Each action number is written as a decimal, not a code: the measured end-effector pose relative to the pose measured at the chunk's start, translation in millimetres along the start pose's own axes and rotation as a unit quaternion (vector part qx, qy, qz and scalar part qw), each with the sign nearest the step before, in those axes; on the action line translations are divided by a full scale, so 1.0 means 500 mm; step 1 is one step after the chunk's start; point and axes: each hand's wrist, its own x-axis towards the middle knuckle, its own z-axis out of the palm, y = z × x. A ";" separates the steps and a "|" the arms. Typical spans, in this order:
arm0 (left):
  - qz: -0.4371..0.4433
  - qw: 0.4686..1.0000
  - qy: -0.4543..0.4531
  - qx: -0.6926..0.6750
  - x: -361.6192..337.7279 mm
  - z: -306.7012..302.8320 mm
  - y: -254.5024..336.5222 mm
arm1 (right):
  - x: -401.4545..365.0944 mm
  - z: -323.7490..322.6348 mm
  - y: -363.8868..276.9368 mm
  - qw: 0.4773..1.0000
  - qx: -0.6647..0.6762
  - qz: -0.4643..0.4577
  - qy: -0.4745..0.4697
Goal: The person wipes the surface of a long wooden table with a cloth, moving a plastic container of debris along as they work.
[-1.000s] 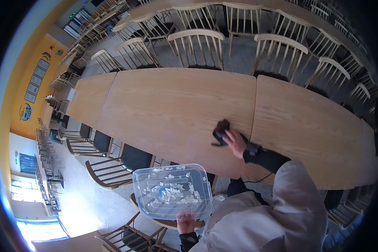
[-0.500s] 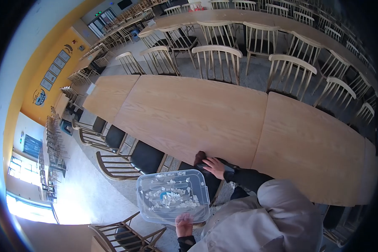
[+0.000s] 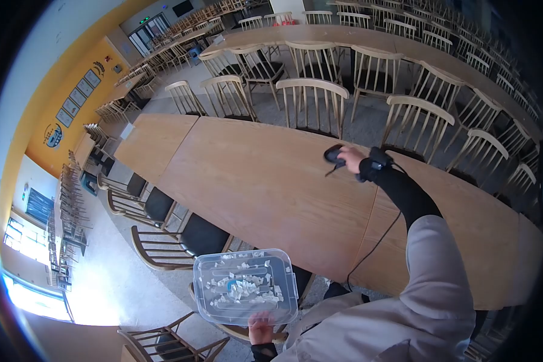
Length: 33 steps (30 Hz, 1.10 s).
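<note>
The right hand (image 3: 350, 158) is stretched out to the far side of the wooden worktop (image 3: 253, 187), right of centre. Its fingers are curled closed around a dark cloth (image 3: 333, 154), which is bunched up in the grip with a thin end trailing off to the left. The cloth sits at the far edge of the worktop, but whether it presses on the wood or hangs just above it cannot be told. A black strap-on device (image 3: 377, 161) sits on the wrist at the end of a black sleeve (image 3: 407, 196), and a thin dark cable (image 3: 375, 244) runs from that arm across the near part of the worktop toward the body.

The left hand (image 3: 260, 330) is low and near, off the worktop's near edge. It grips the near rim of a clear plastic bin (image 3: 283, 268), fingers closed on it from below. The bin is held roughly level over the floor and holds many small white paper scraps (image 3: 242, 288), with one blue piece among them.

Light wooden chairs (image 3: 312, 99) stand in a row just beyond the far edge. Dark-seated chairs (image 3: 200, 236) are tucked in along the near-left side, close to the bin.
</note>
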 end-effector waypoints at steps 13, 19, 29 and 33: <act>-0.018 0.982 0.176 0.072 0.033 0.086 -0.014 | -0.160 0.239 0.187 0.927 -0.129 0.331 0.121; -0.041 0.956 0.268 0.116 0.031 0.141 -0.021 | -0.051 0.230 0.250 0.907 -0.132 0.373 0.146; -0.006 0.986 0.163 0.025 0.042 0.057 -0.039 | 0.067 0.284 0.024 0.990 -0.037 0.087 0.104; -0.010 1.000 -0.004 -0.011 0.058 0.083 -0.032 | 0.018 0.334 -0.181 0.996 -0.001 -0.073 0.050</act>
